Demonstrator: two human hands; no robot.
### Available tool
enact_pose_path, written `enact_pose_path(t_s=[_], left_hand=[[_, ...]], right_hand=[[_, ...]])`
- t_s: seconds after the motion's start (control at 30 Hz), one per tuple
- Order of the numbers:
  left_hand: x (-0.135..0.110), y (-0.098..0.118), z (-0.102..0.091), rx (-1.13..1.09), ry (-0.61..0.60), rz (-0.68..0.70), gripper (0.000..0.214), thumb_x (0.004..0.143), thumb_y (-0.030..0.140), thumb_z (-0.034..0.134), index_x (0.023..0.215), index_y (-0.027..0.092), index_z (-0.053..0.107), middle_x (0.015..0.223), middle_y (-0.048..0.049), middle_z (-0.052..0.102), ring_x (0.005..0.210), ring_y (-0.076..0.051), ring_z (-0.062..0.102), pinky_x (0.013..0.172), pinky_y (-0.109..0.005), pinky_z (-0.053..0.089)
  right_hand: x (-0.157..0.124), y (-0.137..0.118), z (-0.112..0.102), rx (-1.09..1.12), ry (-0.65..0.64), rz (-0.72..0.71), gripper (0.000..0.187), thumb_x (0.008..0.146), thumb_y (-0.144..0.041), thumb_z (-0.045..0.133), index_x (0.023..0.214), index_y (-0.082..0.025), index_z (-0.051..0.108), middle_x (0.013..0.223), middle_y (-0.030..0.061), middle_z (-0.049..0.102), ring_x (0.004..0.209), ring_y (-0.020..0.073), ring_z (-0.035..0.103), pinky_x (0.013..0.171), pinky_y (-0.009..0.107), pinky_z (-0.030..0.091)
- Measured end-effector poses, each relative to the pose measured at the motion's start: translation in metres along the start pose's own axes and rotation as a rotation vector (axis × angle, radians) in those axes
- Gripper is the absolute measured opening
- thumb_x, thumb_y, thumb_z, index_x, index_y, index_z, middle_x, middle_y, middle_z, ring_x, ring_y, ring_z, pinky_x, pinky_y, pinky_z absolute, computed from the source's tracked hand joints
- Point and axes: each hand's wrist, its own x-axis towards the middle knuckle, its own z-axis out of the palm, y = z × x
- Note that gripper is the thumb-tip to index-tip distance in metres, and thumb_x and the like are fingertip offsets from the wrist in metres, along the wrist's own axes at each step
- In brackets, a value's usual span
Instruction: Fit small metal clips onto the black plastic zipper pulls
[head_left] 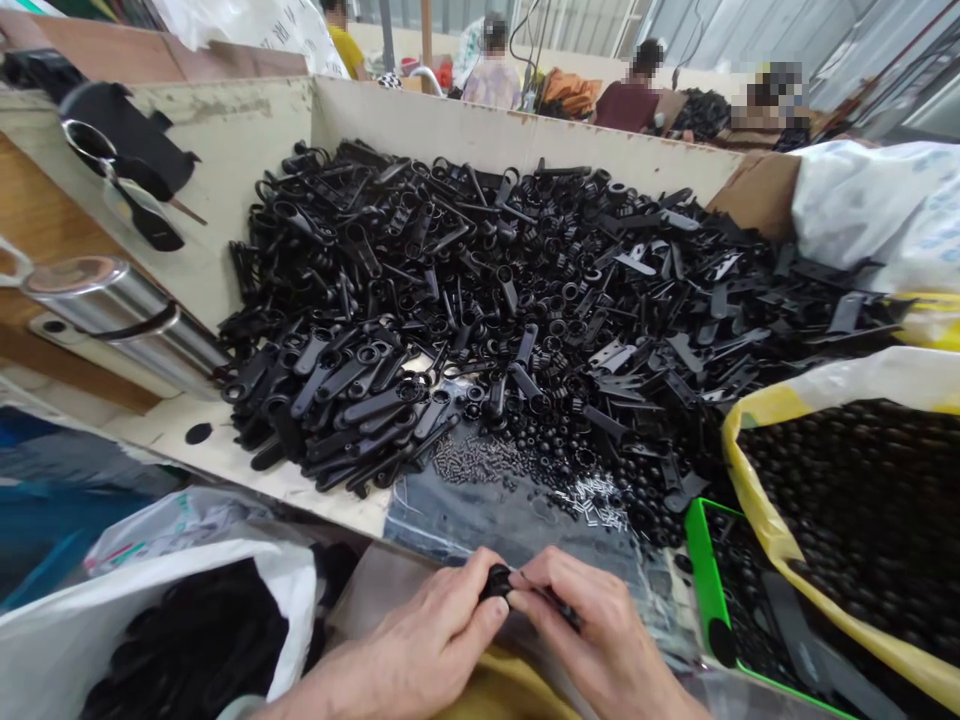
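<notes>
Grasping small black part (pixel 496 580) at 6 o'clock in left hand (pixel 424 635), pinching its 3 o'clock edge with right hand (pixel 589 620). Could slip under uneven fingertip pressure, dropping onto mustard cloth (pixel 504 690) or vanishing into black pile (pixel 526 343) toward 12 o'clock.

No txt clearly legible. White plastic sack (pixel 251 25), top L: row of dark chars, too blurry to read. Clear crinkled plastic bag (pixel 176 525), lower L: bits of red + green print, unreadable. White plastic sack w/ pale-blue marks (pixel 870 200), far R: marks too faint to make out.
</notes>
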Motion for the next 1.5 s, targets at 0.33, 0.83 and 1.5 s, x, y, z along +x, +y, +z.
enact_pose_path(t_s=[0.33,0.83,1.5], left_hand=[[0.011,-0.003,0.013,0.005,0.051,-0.015,0.055,0.106,0.044,0.027,0.151,0.012,0.038,0.145,-0.0254,0.059,0.138,-0.032,0.053,0.118,-0.055,0.04],[0.016,0.008,0.001,-0.213,0.064,-0.061,0.03,0.105,0.044,0.034,0.115,0.023,0.052,0.102,-0.0078,0.069,0.104,-0.024,0.064,0.1,-0.042,0.05],[0.02,0.006,-0.006,-0.355,-0.003,0.042,0.012,0.103,0.028,0.039,0.101,0.024,0.05,0.077,0.0053,0.055,0.075,-0.015,0.054,0.075,-0.03,0.045]], right_hand=[[-0.008,0.004,0.015,-0.189,0.027,-0.089,0.021,0.107,-0.008,0.042,0.106,-0.019,0.06,0.08,0.0021,0.064,0.064,0.0143,0.068,0.06,0.021,0.053],[0.01,0.004,0.008,-0.175,-0.121,-0.004,0.028,0.098,-0.003,0.041,0.113,-0.021,0.056,0.084,0.0022,0.069,0.068,0.016,0.072,0.061,0.023,0.056],[-0.005,-0.003,0.025,-0.094,0.04,0.205,0.016,0.107,-0.019,0.051,0.118,-0.024,0.06,0.088,0.0026,0.073,0.067,0.016,0.073,0.063,0.023,0.059]])
